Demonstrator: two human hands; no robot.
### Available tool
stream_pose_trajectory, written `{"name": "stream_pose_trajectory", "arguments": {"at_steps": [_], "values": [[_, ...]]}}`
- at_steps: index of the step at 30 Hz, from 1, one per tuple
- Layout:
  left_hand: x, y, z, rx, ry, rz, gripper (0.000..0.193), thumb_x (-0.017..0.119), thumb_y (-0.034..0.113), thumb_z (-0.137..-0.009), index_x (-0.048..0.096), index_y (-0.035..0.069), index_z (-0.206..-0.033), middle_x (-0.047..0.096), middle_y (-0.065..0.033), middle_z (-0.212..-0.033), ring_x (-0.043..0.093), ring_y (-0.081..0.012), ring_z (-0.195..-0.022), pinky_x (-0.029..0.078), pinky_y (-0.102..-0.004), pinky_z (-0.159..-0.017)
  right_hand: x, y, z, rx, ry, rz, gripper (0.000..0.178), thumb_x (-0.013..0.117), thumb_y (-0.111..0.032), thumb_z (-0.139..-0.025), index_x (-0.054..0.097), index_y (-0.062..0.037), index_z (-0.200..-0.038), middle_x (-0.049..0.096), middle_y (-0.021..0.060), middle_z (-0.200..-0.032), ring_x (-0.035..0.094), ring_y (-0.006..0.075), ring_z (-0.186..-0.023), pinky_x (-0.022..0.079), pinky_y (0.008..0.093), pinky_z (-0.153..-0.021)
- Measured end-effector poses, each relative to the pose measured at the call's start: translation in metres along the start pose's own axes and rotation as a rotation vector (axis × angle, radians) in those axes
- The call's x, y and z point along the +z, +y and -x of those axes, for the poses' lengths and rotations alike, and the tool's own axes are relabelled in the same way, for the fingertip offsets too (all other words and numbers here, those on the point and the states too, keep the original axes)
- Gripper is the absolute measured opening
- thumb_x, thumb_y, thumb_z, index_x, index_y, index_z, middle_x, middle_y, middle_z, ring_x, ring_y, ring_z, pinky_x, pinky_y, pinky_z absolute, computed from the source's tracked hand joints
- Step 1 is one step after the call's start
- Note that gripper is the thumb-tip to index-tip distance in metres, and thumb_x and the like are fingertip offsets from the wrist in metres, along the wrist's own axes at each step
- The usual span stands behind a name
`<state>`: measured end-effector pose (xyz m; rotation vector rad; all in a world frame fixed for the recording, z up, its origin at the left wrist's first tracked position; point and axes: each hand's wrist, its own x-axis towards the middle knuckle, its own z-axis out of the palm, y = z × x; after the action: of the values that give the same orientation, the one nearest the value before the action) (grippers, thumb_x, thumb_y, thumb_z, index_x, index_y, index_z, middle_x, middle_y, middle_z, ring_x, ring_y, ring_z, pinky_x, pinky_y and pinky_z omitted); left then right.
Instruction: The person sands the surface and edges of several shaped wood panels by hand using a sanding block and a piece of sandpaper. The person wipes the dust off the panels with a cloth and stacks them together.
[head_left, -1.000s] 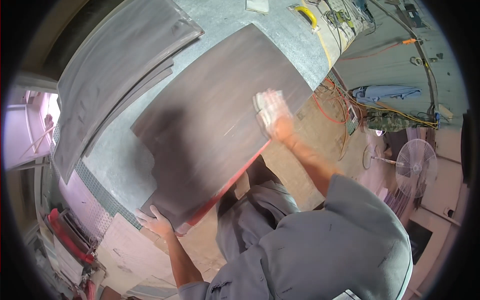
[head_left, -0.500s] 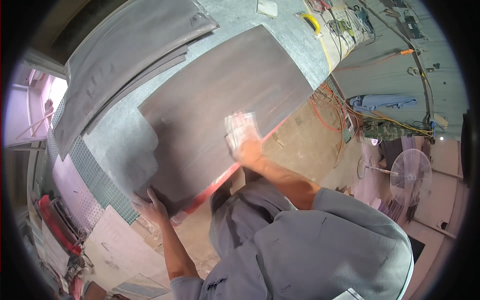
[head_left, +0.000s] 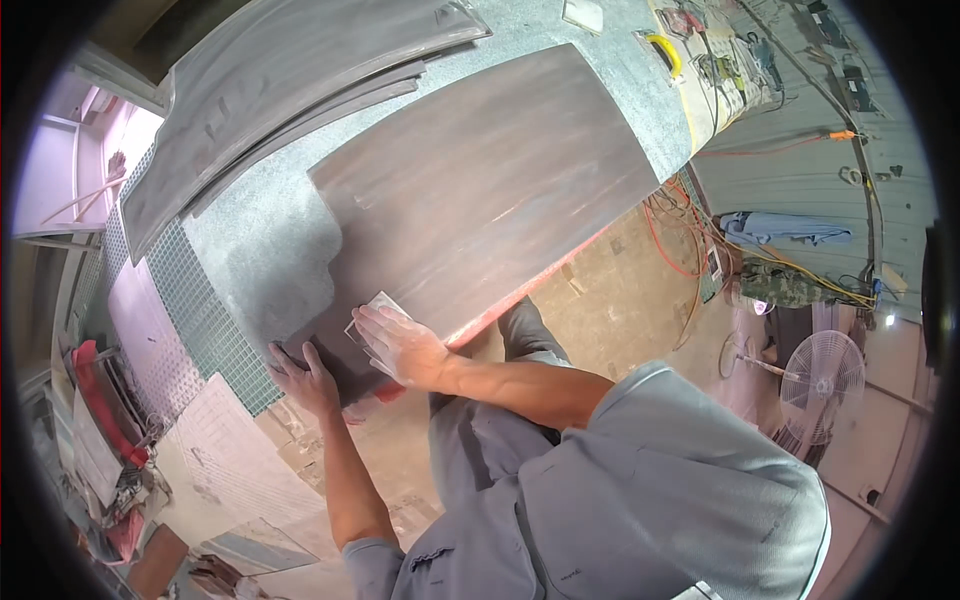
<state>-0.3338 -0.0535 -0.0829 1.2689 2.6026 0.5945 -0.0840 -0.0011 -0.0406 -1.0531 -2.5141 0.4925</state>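
A large dark grey panel (head_left: 490,170) with a dusty, streaked face lies flat across the bench, its left part cut in by a curve. At the panel's near left end, my left hand (head_left: 308,382) grips the edge, thumb and fingers apart. Just right of it, my right hand (head_left: 408,348) lies with fingers stretched over a pale flat sanding pad (head_left: 382,302), pressing it onto the panel. Most of the pad is hidden under that palm. Red material (head_left: 480,325) shows along the panel's near edge.
More grey panels (head_left: 310,75) are stacked at the far left of the speckled bench top (head_left: 265,230). A yellow curved handle (head_left: 664,56) and tools lie at the far right. Orange hoses (head_left: 668,235) hang by the bench's right end; a fan (head_left: 822,370) stands beyond.
My right hand has swept left and nearer with the pad, from the panel's middle to beside my left hand. My left hand keeps its place at the edge. The view has shifted slightly.
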Motion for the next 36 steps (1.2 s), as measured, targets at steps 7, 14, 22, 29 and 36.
{"name": "stream_pose_trajectory", "arguments": {"at_steps": [7, 14, 22, 29, 36], "values": [[-0.002, 0.005, 0.006, -0.028, 0.011, 0.021, 0.082, 0.06, 0.057, -0.109, 0.039, 0.01, -0.173, 0.027, -0.0432, -0.171, 0.031, -0.0562, -0.159, 0.028, -0.0576, -0.131, -0.154, 0.264, 0.12, 0.486, 0.301, 0.376, 0.061, 0.069, -0.026, -0.103, 0.057, 0.0091, -0.151, 0.055, 0.0344, -0.157, 0.051, 0.0521, -0.145, 0.039, 0.0654, -0.123], [0.001, 0.003, 0.006, -0.027, 0.012, 0.011, 0.083, 0.062, 0.059, -0.108, 0.041, 0.01, -0.172, 0.031, -0.0429, -0.17, 0.032, -0.0549, -0.159, 0.029, -0.0568, -0.13, -0.05, 0.089, 0.063, 0.338, 0.26, -0.063, 0.07, 0.075, -0.029, -0.091, 0.058, 0.0032, -0.151, 0.06, 0.0247, -0.151, 0.053, 0.0445, -0.142, 0.039, 0.0547, -0.125], [0.006, -0.035, 0.003, 0.063, 0.05, -0.058, 0.079, 0.063, 0.052, -0.111, 0.037, 0.01, -0.173, 0.035, -0.0444, -0.165, 0.039, -0.0595, -0.151, 0.035, -0.0602, -0.125, -0.101, 0.109, 0.105, 0.113, 0.12, 0.136, 0.044, 0.067, -0.024, -0.094, 0.068, 0.0034, -0.128, 0.067, 0.0258, -0.137, 0.059, 0.043, -0.135, 0.038, 0.057, -0.125], [0.015, -0.013, -0.003, 0.117, 0.066, -0.011, 0.076, 0.064, 0.05, -0.111, 0.041, 0.011, -0.172, 0.039, -0.0384, -0.166, 0.041, -0.0544, -0.152, 0.036, -0.0592, -0.124, -0.21, 0.375, 0.211, 0.67, 0.254, 0.679, 0.062, 0.059, -0.025, -0.109, 0.05, 0.0142, -0.156, 0.053, 0.0398, -0.153, 0.05, 0.0551, -0.142, 0.036, 0.0626, -0.124], [0.015, -0.033, -0.003, 0.124, 0.077, 0.049, 0.062, 0.06, 0.039, -0.114, 0.047, 0.015, -0.17, 0.038, -0.0405, -0.166, 0.04, -0.0572, -0.152, 0.036, -0.0588, -0.126, -0.231, 0.384, 0.213, 0.687, 0.115, 0.406, 0.066, 0.055, -0.03, -0.112, 0.045, 0.0159, -0.158, 0.046, 0.0396, -0.162, 0.043, 0.0553, -0.15, 0.03, 0.0626, -0.128]]}}
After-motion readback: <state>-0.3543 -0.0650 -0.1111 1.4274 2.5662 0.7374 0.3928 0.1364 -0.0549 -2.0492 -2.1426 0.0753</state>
